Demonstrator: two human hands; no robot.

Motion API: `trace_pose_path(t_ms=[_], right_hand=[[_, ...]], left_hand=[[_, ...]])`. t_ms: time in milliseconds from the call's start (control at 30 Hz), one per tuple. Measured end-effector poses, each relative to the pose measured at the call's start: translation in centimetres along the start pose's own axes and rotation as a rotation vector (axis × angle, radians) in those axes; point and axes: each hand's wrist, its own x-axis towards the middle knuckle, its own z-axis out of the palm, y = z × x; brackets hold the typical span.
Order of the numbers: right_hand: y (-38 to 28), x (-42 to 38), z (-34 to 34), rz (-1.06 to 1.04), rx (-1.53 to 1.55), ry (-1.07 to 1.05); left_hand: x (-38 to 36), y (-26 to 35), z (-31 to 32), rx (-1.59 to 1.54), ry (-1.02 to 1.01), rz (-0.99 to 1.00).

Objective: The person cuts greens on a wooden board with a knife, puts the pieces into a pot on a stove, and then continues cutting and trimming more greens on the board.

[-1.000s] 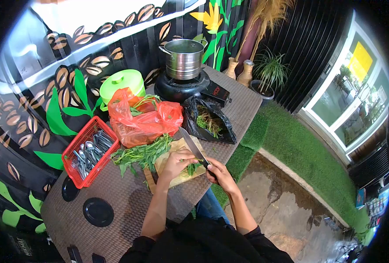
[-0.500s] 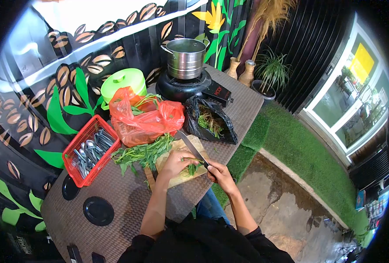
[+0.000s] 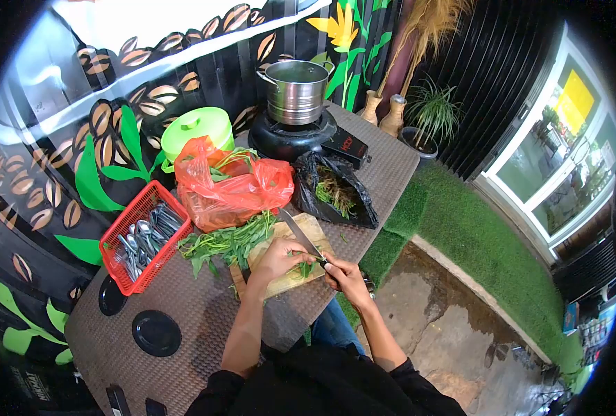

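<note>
In my right hand (image 3: 347, 279) is the black handle of a kitchen knife (image 3: 298, 229), its blade slanting up and to the left over the wooden cutting board (image 3: 275, 283). My left hand (image 3: 282, 258) is closed, pinching leafy greens (image 3: 308, 267) beside the knife's handle end. Cut leaves lie on the board under both hands. A heap of long-stemmed greens (image 3: 228, 243) rests left of the board. Behind it sits a red plastic bag (image 3: 228, 197) with more greens in its mouth. The left fingertips partly hide the greens they hold.
A black bag (image 3: 329, 211) of plant scraps lies right of the red bag. A steel pot (image 3: 296, 97) stands on a black stove (image 3: 266, 139). A green lidded container (image 3: 195, 132), a red cutlery basket (image 3: 148, 267) and black plates (image 3: 157, 333) occupy the left side.
My hands have come slightly closer together at the knife handle, and less of the held greens shows between them. The knife and surroundings are otherwise nearly unchanged, with a slight view shift.
</note>
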Motion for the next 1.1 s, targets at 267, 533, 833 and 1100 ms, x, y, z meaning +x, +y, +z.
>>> trace_pose_path(t_ms=[267, 533, 833, 1100], right_hand=[[-1.2, 0.0, 0.0, 0.029, 0.093, 0.035], [-0.4, 0.2, 0.5, 0.009, 0.321, 0.051], [-0.3, -0.2, 0.8, -0.053, 0.291, 0.057], [0.0, 0.0, 0.7, -0.112, 0.241, 0.048]], left_hand=[[0.1, 3.0, 1.3, 0.311, 0.803, 0.524], [0.0, -1.7, 6.7, -0.999, 0.526, -0.026], [1.3, -2.8, 6.3, -1.263, 0.424, 0.166], [1.3, -2.3, 7.1, -1.298, 0.407, 0.157]])
